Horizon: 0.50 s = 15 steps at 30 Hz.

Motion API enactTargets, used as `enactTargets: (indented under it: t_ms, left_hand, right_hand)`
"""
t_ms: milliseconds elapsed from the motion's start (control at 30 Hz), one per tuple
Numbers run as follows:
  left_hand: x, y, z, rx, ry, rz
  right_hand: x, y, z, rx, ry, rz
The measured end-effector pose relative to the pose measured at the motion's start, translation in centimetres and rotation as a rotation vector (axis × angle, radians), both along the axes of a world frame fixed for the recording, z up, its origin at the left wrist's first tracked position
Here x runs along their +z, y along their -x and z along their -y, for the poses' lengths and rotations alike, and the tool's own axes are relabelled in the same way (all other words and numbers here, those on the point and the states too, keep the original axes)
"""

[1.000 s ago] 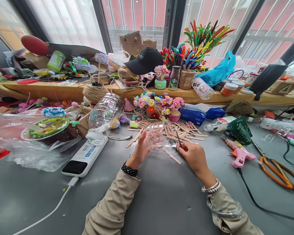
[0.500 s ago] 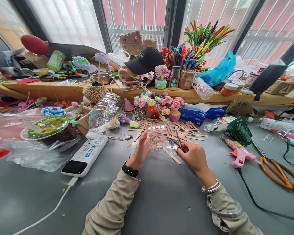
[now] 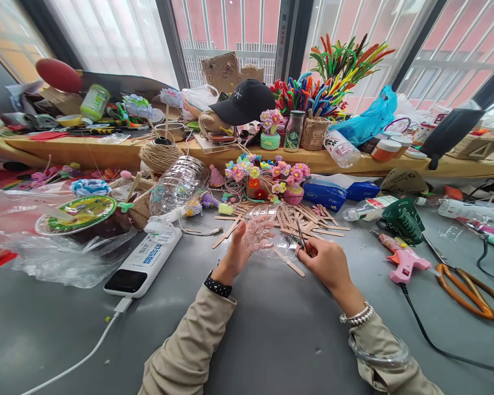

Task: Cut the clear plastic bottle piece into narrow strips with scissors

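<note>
My left hand holds a clear, curved piece of plastic bottle from the left, its fingers showing through the plastic. Small dark-bladed scissors are in my right hand, fingers closed round the handles. Their blades point up and away, at the right edge of the plastic; whether they are cutting into it is hard to make out. Below and behind the plastic lie loose wooden craft sticks, one of them reaching toward me.
A white power bank with a cable lies to the left. On the right are a pink glue gun and large orange-handled scissors. Pipe-cleaner flowers, a transparent ribbed bottle and blue tissue packs line the back.
Both my hands, the plastic and the scissors stay almost in place. At the far left edge, what looks like part of another person's hand has gone out of view.
</note>
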<state>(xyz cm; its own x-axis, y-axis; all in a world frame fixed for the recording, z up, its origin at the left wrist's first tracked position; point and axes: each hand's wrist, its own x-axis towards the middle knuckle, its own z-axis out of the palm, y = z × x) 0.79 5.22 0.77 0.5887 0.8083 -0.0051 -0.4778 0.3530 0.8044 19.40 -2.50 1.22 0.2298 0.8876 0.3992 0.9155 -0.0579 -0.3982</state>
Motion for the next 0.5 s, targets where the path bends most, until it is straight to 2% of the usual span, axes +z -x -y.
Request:
enactTargets:
  t_ms: [500]
  left_hand:
    - [0.33, -0.10, 0.24, 0.027, 0.014, -0.027]
  right_hand:
    - [-0.25, -0.20, -0.18, 0.008, 0.017, 0.001]
